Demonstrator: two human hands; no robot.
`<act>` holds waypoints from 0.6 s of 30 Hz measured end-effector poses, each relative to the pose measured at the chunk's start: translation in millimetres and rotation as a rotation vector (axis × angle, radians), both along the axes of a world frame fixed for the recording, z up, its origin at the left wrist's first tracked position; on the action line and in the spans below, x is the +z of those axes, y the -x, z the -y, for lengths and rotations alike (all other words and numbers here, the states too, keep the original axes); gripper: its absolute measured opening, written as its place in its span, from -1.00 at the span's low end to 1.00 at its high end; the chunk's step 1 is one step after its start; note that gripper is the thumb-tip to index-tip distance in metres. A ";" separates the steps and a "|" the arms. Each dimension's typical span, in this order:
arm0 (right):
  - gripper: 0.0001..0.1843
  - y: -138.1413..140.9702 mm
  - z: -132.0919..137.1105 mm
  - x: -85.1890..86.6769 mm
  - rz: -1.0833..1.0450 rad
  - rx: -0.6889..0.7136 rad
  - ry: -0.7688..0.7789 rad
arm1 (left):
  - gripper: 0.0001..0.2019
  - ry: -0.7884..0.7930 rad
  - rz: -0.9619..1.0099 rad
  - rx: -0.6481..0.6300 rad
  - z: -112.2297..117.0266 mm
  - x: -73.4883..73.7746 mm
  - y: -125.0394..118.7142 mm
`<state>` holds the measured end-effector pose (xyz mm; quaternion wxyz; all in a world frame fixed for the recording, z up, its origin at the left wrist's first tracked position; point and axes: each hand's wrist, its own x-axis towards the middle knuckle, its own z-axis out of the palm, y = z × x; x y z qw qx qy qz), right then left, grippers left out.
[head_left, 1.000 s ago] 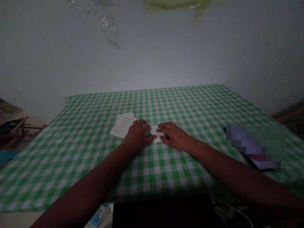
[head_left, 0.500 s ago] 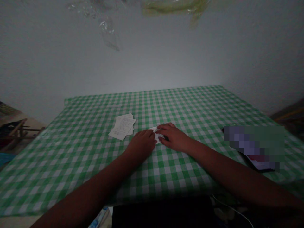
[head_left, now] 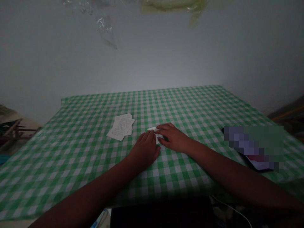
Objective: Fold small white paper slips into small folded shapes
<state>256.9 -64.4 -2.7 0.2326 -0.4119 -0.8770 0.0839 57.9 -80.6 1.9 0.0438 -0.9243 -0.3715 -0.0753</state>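
Observation:
A small sheet of printed paper (head_left: 159,136) lies on the tablecloth, partly hidden beneath both my hands. My left hand (head_left: 145,147) rests palm down on its left side, fingers stretched flat and thumb out to the right. From the right, my right hand (head_left: 174,137) touches the same paper with its fingertips. Its thumb is apart from the fingers, with a gap between them over the sheet. Whether the paper is folded cannot be made out under the fingers. Left of my hands lies a loose, fanned pile of printed papers (head_left: 121,127).
A green-and-white checked tablecloth (head_left: 180,104) covers the table, which meets a pale wall (head_left: 166,57). At the right lies a dark-edged device, partly blurred out (head_left: 260,166). A white cable (head_left: 234,209) hangs below the front edge. Wooden furniture (head_left: 17,131) stands off to the left.
My left hand has turned and slid slightly toward me, its thumb now showing apart from the fingers. My right hand stays nearly where it was. The view has shifted slightly.

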 end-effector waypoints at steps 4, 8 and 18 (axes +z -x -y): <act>-0.61 0.0 0.0 0.0 -0.004 -0.003 0.016 | -0.52 0.016 0.004 0.004 0.0 -0.7 -0.6; -0.61 -0.1 -0.3 0.4 -0.012 0.010 0.023 | -0.51 0.015 -0.009 -0.001 0.2 -0.4 -0.4; -0.64 1.0 -2.5 1.4 -0.054 -0.011 0.022 | -0.68 0.033 0.012 -0.013 -11.3 8.8 0.7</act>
